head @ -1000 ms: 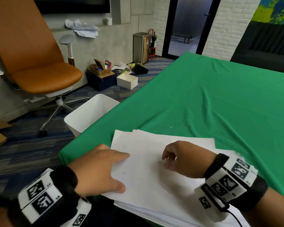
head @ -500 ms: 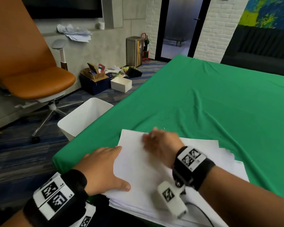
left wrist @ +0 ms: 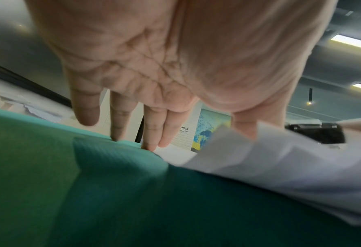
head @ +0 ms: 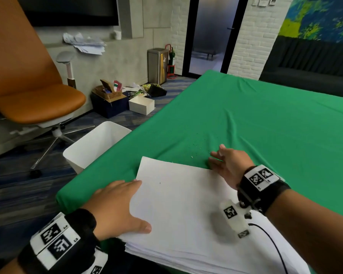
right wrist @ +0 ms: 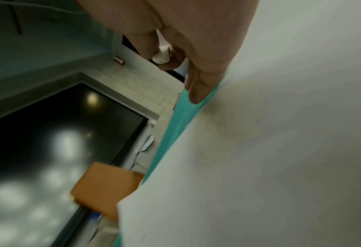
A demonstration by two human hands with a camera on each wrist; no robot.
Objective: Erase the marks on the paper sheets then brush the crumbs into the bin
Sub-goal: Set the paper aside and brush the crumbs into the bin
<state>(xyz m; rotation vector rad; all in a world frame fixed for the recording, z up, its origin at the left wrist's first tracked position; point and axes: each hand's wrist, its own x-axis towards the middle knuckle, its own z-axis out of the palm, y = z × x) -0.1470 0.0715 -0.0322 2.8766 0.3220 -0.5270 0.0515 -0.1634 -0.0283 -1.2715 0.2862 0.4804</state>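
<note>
A stack of white paper sheets (head: 182, 210) lies at the near edge of the green-covered table (head: 265, 119). One tiny dark mark (head: 160, 183) shows on the top sheet. My left hand (head: 117, 206) lies flat with straight fingers on the stack's left edge. My right hand (head: 226, 165) is at the sheet's far edge, its fingers reaching onto the cloth. In the right wrist view it pinches a small white eraser (right wrist: 162, 54) between thumb and fingers. Pale crumbs (head: 194, 150) are scattered on the cloth just beyond it. A white bin (head: 99, 143) stands on the floor by the table's left edge.
An orange office chair (head: 34, 99) stands left of the bin. Boxes and clutter (head: 127, 95) sit on the floor by the wall, with a steel trash can (head: 156, 66) near the door. A black cable (head: 273, 246) trails from my right wrist over the paper.
My right hand has swept from the middle of the top sheet to its far edge and onto the cloth beside the crumbs. My left hand has stayed on the stack.
</note>
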